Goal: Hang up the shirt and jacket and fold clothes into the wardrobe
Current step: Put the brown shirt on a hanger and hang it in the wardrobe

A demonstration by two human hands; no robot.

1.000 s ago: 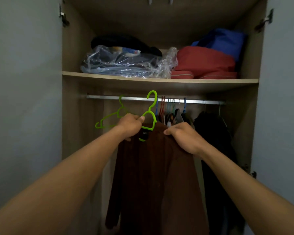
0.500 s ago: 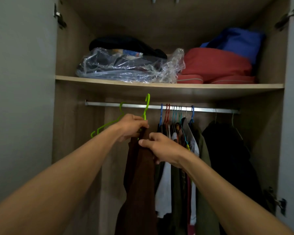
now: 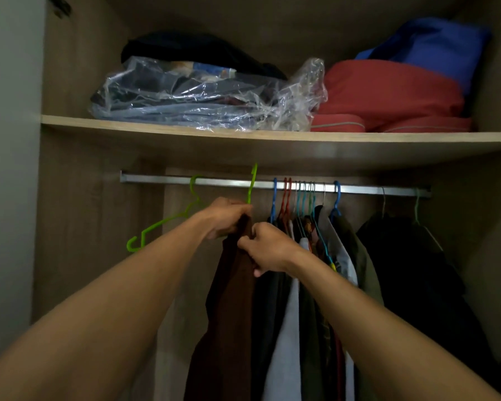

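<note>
Hands grip the brown shirt at its collar: left hand round the green hanger, right hand pinching fabric. A second ago it faced flat-on; now it is edge-on at the rail, between a spare hanger on the left and crowded hung clothes on the right. The shelf above holds a plastic bag of clothes and a red bundle.

The scene is shown by one wide-angle camera worn on the head. It is pointed forward into the open pale wooden wardrobe from close in. The underside of the light wooden shelf board is visible, so the lens is placed below it. The bare left forearm and bare right forearm are seen entering from the lower corners.
</note>
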